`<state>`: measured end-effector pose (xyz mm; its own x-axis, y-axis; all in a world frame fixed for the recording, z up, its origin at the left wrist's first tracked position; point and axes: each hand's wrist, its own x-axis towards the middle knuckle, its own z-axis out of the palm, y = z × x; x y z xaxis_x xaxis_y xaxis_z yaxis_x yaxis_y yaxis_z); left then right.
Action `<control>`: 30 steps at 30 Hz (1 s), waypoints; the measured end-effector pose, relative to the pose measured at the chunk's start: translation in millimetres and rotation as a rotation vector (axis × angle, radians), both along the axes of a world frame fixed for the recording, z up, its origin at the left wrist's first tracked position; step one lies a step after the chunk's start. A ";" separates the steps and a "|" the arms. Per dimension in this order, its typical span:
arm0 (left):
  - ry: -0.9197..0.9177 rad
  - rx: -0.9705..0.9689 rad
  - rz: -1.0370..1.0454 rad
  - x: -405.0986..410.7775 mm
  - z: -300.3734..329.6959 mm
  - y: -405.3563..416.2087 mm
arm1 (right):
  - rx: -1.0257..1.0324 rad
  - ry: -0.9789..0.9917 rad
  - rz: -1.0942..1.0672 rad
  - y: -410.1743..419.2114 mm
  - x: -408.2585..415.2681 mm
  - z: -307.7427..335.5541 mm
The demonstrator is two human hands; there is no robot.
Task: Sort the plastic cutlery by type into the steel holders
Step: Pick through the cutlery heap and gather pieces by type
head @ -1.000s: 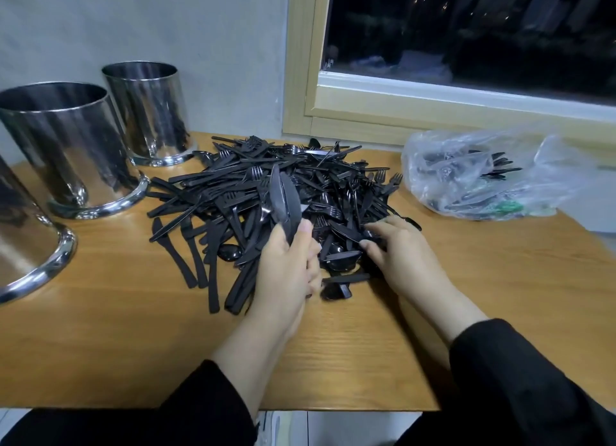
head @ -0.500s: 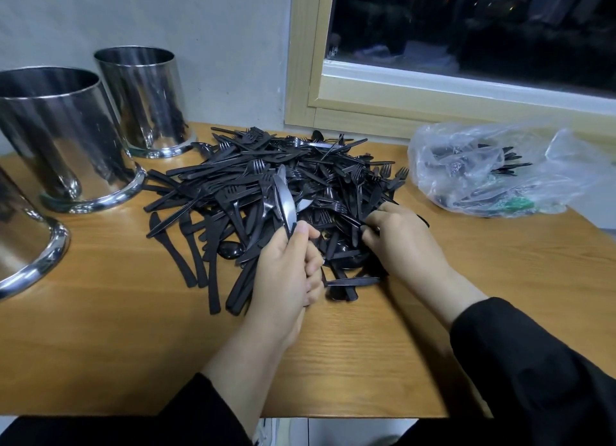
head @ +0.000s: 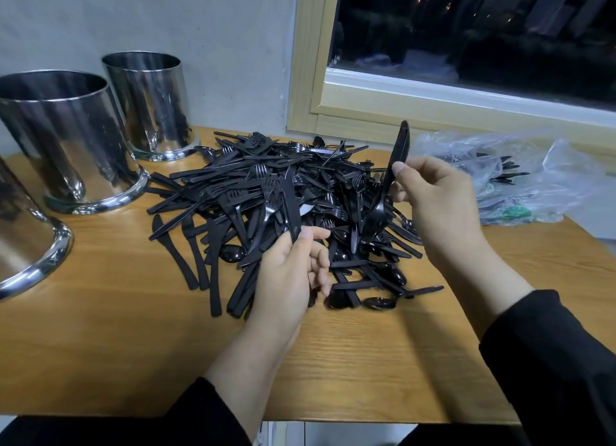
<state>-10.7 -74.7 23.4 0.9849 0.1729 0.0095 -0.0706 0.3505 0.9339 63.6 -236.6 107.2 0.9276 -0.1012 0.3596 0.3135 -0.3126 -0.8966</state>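
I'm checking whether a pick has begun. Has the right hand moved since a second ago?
Yes. The right hand has lifted off the cutlery pile toward the plastic bag, holding a black piece upright.

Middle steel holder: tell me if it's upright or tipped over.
Upright. The middle steel holder stands on its flared base on the table, open rim facing up. Whether anything is inside cannot be told.
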 end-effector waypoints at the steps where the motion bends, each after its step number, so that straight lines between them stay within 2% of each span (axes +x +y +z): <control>1: -0.013 0.010 0.009 0.7 -0.4 0.3 | 0.086 0.036 0.047 2.2 -3.4 2.7; 4: -0.046 0.056 0.024 1.7 -1.6 0.8 | 0.230 0.145 0.144 10.0 -12.8 3.3; 7: -0.041 0.048 -0.026 -0.4 -0.1 0.4 | 0.278 0.200 0.177 17.2 -21.2 -2.5; 11: -0.026 0.054 -0.129 -5.2 4.6 0.2 | 0.239 0.201 0.171 25.7 -30.4 -12.6; 14: 0.025 0.135 -0.152 -5.7 4.1 -0.7 | 0.177 0.211 0.140 28.2 -34.5 -18.9; 24: 0.064 0.133 -0.192 -2.3 -0.9 1.6 | 0.145 0.268 0.125 29.4 -35.7 -23.2; 27: 0.057 0.163 -0.143 -2.3 -1.6 -0.4 | 0.157 0.277 0.116 30.5 -34.6 -24.9; 30: 0.074 0.224 0.018 0.6 -4.3 -0.1 | 0.195 0.315 0.100 27.7 -28.2 -29.3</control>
